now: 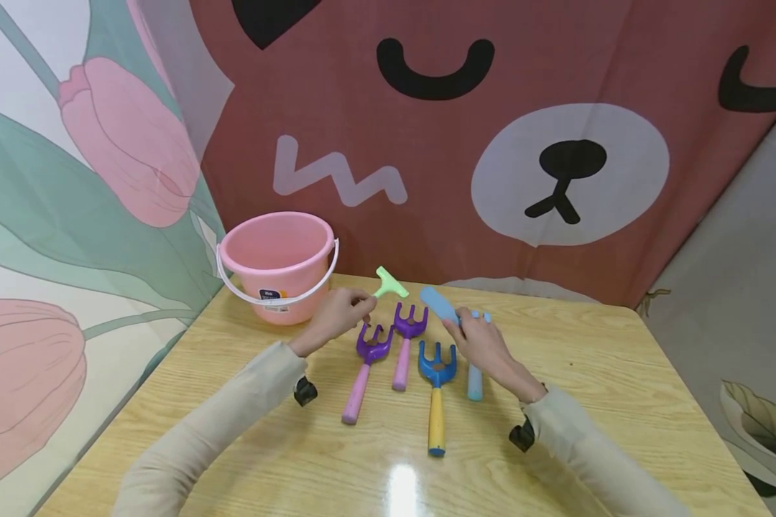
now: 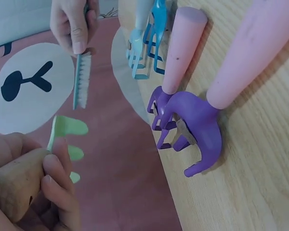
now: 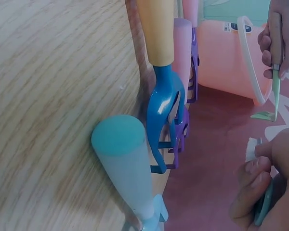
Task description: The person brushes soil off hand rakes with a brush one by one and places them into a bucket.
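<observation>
My left hand [image 1: 336, 317] grips the wooden handle [image 2: 20, 180] of a small light-green hand rake [image 1: 391, 282], raised over the table with its prongs pointing away. In my right hand [image 1: 483, 343] is a light-blue brush [image 1: 437, 303], its white bristles [image 2: 85, 79] showing in the left wrist view. Between and below the hands lie two purple hand rakes [image 1: 411, 327] with pink handles and a blue rake [image 1: 437, 373] with a yellow handle. A light-blue rake [image 1: 475, 384] lies close under my right hand, which partly hides it.
A pink bucket [image 1: 291, 283] with a white handle stands at the back left of the wooden table [image 1: 595, 402], just beyond my left hand. Behind the table hangs a reddish-brown cloth [image 1: 427, 158] with a bear face; a floral cloth [image 1: 103, 215] hangs on the left.
</observation>
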{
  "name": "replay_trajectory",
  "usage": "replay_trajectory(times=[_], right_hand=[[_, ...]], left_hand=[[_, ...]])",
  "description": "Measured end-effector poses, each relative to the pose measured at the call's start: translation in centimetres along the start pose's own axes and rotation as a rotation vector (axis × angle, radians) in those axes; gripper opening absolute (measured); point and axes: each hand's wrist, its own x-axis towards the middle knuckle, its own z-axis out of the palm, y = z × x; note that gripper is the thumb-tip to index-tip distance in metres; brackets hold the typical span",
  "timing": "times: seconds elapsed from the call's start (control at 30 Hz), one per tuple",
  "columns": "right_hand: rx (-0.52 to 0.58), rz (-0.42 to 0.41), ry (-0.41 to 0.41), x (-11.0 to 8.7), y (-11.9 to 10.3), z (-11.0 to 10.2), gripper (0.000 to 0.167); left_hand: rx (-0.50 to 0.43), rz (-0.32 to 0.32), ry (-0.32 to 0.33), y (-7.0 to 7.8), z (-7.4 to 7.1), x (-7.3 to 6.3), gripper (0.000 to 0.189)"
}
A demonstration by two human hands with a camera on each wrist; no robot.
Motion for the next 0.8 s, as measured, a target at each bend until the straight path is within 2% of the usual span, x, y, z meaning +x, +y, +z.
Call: replay_trajectory(times=[0.27, 0.4, 0.7, 0.8], right_hand=[[0.010, 0.003, -0.016, -0.2, 0.2, 0.0, 0.035], [0.015, 0.009, -0.033, -0.4, 0.2, 0.0, 0.036], [0.015, 0.006, -0.046, -0.5, 0.1, 0.0, 0.034], [0.012, 0.006, -0.050, -0.5, 0.0, -0.1, 0.031]], left_hand=[[-0.114, -0.126, -0.003, 0.0, -0.9, 0.5, 0.026], [-0.155, -0.158, 0.001, 0.2, -1.5, 0.8, 0.024], [-0.167, -0.202, 0.010, 1.3, -3.7, 1.4, 0.031], [-0.211, -0.223, -0.003, 1.6, -4.6, 1.6, 0.029]])
